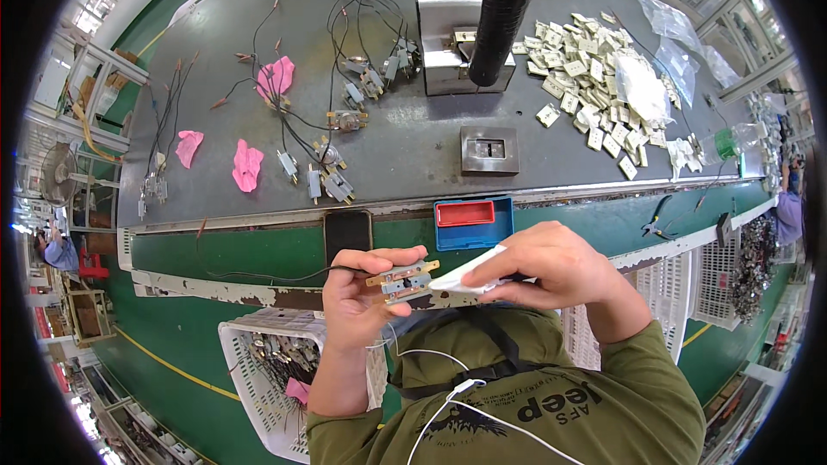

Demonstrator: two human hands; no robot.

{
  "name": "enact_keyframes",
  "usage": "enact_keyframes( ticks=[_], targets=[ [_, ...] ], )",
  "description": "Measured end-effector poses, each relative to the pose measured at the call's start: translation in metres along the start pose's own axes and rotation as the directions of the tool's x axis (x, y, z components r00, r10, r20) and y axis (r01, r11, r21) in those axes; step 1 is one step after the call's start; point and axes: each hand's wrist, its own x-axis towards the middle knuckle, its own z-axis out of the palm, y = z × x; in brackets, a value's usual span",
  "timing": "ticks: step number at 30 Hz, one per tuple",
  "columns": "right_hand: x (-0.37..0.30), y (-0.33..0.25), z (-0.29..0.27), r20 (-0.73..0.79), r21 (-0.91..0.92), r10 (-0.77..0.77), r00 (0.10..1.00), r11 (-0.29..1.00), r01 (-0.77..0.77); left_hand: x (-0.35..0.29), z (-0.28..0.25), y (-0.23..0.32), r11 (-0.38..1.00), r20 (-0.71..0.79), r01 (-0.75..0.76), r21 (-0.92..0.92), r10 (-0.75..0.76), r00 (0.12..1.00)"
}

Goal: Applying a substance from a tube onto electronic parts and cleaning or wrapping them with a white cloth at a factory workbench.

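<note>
Near the table's front edge my left hand (355, 293) is closed on a small grey electrical switch (403, 281) with brass terminals. A black wire (267, 276) runs from the switch off to the left. My right hand (551, 265) is closed around a flat white object (469, 275), its narrow end pointing left and close to the switch. Whether the two touch I cannot tell, nor can I make out the white object's exact kind. Just beyond my hands are a black phone (348, 235) and a blue tray (500, 237) with a red box (465, 213) in it.
A press-like machine (448, 65) with a black column stands at the back. Right of it lies a heap of cream-coloured plastic parts (594, 86); left are wired grey switches (336, 182) and pink scraps (247, 165). A metal block (489, 151), pliers (658, 219) and a white crate (258, 396) surround me.
</note>
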Motion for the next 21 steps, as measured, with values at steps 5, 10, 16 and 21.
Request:
enact_keyframes(
  ticks=[5, 10, 16, 21],
  targets=[
    [-0.001, 0.004, 0.009, 0.007, -0.03, -0.001, 1.0, 1.0, 0.001, -0.001, 0.002, 0.0, 1.0, -0.005, -0.017, 0.013, 0.017, 1.0],
    [0.002, 0.004, 0.013, 0.008, -0.023, -0.046, 0.999, 0.999, 0.047, -0.001, 0.001, -0.001, 1.0, -0.002, -0.018, 0.008, 0.018, 1.0],
    [0.001, 0.002, 0.014, 0.029, -0.054, -0.03, 0.999, 0.998, 0.032, -0.001, 0.0, -0.003, 0.999, 0.027, -0.032, -0.027, 0.033, 0.999],
    [0.0, 0.008, 0.018, 0.003, -0.016, -0.077, 0.997, 0.997, 0.077, -0.001, 0.001, -0.002, 0.999, 0.024, -0.018, -0.041, 0.019, 1.0]
  ],
)
